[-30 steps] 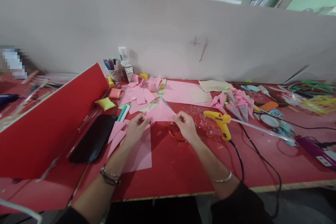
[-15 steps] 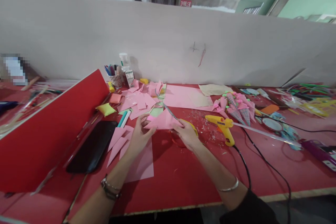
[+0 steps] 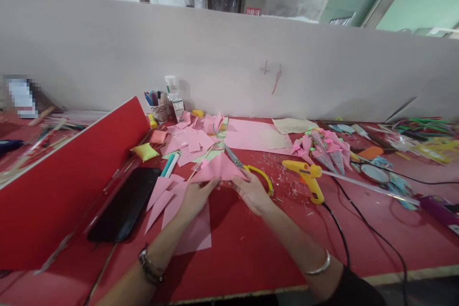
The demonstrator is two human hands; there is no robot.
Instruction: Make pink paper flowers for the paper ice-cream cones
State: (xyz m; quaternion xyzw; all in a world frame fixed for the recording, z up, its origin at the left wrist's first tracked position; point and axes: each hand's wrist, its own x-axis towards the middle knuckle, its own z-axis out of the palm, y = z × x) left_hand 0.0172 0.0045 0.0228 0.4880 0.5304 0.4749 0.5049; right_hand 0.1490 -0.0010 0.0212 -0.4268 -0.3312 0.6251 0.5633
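Both hands hold one pink paper piece (image 3: pixel 219 168), folded into a triangle, just above the red table (image 3: pixel 251 244). My left hand (image 3: pixel 195 196) grips its lower left edge and my right hand (image 3: pixel 251 192) grips its lower right edge. Yellow-handled scissors (image 3: pixel 251 168) lie right behind my right hand. A flat pink sheet (image 3: pixel 193 227) and pink cut triangles (image 3: pixel 161 193) lie under and left of my left hand.
A yellow glue gun (image 3: pixel 308 176) with a black cord (image 3: pixel 358 234) stands to the right, beside a bunch of pink paper cones (image 3: pixel 322 146). A black phone (image 3: pixel 124 205) lies left, next to a red divider board (image 3: pixel 68 177). Pink scraps (image 3: pixel 190 136), a pen cup (image 3: pixel 158 107) and a bottle (image 3: pixel 171 91) sit at the back.
My hands have shifted from the paper's side corners to its lower edge, and the triangle has tilted up. The scissors behind my right hand have come into view.
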